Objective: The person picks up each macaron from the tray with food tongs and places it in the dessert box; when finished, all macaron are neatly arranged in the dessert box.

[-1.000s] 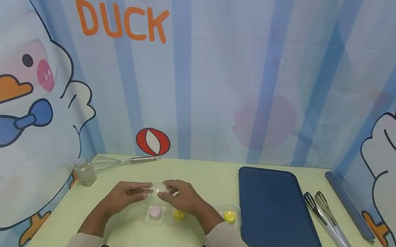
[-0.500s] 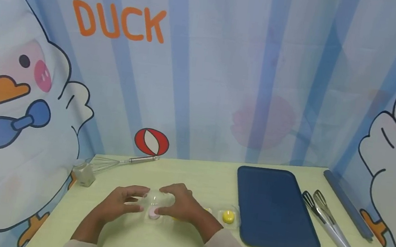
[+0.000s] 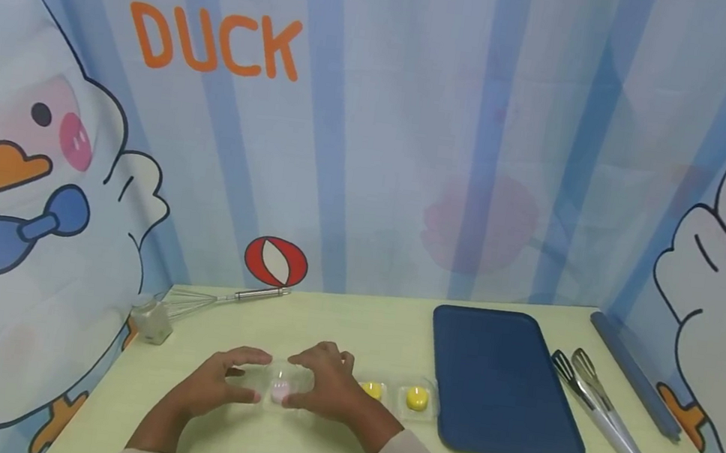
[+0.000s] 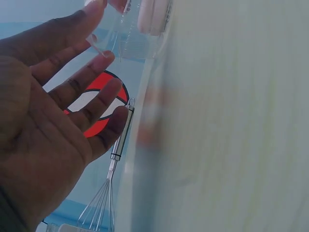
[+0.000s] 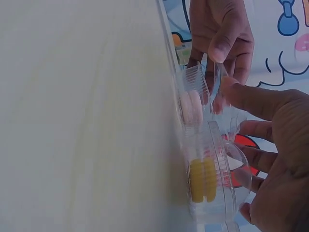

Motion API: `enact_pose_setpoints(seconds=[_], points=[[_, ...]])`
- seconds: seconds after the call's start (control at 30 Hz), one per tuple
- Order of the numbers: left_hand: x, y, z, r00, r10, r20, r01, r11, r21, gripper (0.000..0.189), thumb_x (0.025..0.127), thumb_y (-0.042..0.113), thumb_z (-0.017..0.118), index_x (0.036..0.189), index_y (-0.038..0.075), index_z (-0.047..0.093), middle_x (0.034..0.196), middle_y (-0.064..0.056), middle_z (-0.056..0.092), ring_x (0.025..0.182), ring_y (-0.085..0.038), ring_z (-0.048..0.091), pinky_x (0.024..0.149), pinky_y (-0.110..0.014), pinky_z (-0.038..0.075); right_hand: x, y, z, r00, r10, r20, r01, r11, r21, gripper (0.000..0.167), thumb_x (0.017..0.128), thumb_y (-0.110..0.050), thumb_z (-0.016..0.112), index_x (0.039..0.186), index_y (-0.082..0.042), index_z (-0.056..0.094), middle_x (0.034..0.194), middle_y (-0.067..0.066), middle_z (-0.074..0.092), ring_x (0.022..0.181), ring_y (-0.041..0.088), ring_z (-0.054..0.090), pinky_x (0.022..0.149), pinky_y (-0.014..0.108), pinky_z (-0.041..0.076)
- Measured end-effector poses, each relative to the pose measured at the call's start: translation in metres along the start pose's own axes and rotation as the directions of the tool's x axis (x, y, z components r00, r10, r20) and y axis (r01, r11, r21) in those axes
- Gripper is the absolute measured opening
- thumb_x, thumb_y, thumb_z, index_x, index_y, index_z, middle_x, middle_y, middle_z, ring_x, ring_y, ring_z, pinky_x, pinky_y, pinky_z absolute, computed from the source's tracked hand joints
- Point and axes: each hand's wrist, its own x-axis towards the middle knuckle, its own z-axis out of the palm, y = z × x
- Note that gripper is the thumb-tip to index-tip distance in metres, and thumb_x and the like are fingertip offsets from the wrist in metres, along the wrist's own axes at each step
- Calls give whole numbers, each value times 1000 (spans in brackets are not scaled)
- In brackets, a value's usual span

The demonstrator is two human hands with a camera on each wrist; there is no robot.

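A pink macaron (image 3: 280, 392) sits in a small clear plastic tray (image 5: 192, 75) on the table. Over it is a clear domed lid (image 3: 282, 369), low above the tray. My left hand (image 3: 214, 383) holds the lid's left side between thumb and fingers; its other fingers spread apart in the left wrist view. From the right, my right hand (image 3: 334, 391) grips the opposite side, thumb toward the front. Just right of the pink one, a yellow macaron (image 5: 203, 180) stands in a lidded clear box, mostly hidden behind the right hand in the head view.
Two more boxed yellow macarons show to the right, one at the edge (image 3: 417, 398) of a dark blue tray (image 3: 510, 384). Metal tongs (image 3: 611, 423) and a grey-blue bar (image 3: 636, 375) lie further right. A whisk (image 3: 225, 299) and a glass jar (image 3: 151, 320) stand at back left.
Both hands have brought the clear lid down and toward me, from behind the pink macaron to over it. The boxed yellow macarons have stayed put.
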Motion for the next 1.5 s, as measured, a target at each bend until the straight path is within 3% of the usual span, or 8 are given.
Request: enact_pose_setpoints(seconds=[0.43, 0.73, 0.87, 1.0, 1.1, 1.2, 1.37, 1.5], points=[[-2, -10, 1, 998, 53, 22, -53, 998, 12, 57, 87, 18, 92, 138, 5, 72, 146, -19, 69, 133, -1, 58, 106, -62, 56, 0, -2, 6, 1000, -17, -1, 17, 997, -78, 64, 82, -37, 96, 139, -16, 76, 135, -1, 76, 137, 22, 51, 109, 52, 33], [0, -13, 2, 999, 27, 35, -27, 1000, 7, 55, 87, 17, 92, 138, 9, 73, 147, -19, 68, 133, -1, 58, 108, -64, 56, -1, -3, 8, 1000, -16, -7, 15, 991, -133, 65, 82, -41, 96, 140, -20, 76, 136, -2, 76, 137, 22, 53, 110, 61, 33], [0, -13, 1, 999, 25, 43, -26, 999, 26, 53, 87, 19, 93, 136, 12, 75, 147, -17, 69, 134, -6, 60, 109, -54, 57, -2, -4, 8, 1000, -7, -12, 5, 991, -134, 64, 81, -41, 97, 139, -21, 77, 136, -5, 77, 133, 20, 55, 111, 64, 32], [-2, -12, 2, 997, 57, 45, -58, 998, 12, 50, 86, 18, 93, 132, 8, 77, 145, -19, 71, 135, -6, 61, 111, -26, 50, -3, -5, 7, 1000, 12, -17, -14, 991, -133, 65, 79, -39, 98, 138, -23, 77, 136, -9, 77, 129, 17, 56, 113, 69, 30], [-3, -11, 3, 997, 69, 43, -69, 998, 1, 49, 85, 17, 93, 130, 5, 77, 143, -21, 71, 137, -12, 63, 110, -13, 42, -3, -5, 6, 999, 28, -20, -30, 990, -135, 65, 78, -39, 99, 138, -25, 78, 136, -10, 77, 128, 17, 56, 114, 72, 29], [-2, -11, 3, 997, 61, 41, -62, 998, 15, 50, 85, 17, 94, 131, 5, 78, 143, -20, 71, 137, -14, 63, 110, -11, 41, -3, -5, 6, 999, 38, -23, -41, 989, -140, 65, 77, -40, 100, 137, -26, 78, 137, -10, 76, 127, 17, 57, 114, 72, 29], [-1, -15, 3, 997, 63, 41, -63, 998, 8, 51, 84, 17, 94, 131, 4, 77, 142, -21, 71, 133, -1, 61, 112, -10, 39, -3, -4, 8, 999, 45, -31, -49, 988, -145, 65, 76, -40, 100, 136, -27, 79, 137, -10, 77, 125, 16, 58, 113, 72, 29], [-1, -16, 4, 997, 69, 35, -69, 997, 20, 51, 84, 17, 94, 131, 5, 78, 143, -19, 71, 135, -6, 62, 112, -12, 39, -3, -4, 9, 998, 44, -40, -49, 990, -135, 65, 75, -39, 100, 135, -26, 79, 136, -10, 77, 124, 16, 58, 113, 72, 29]])
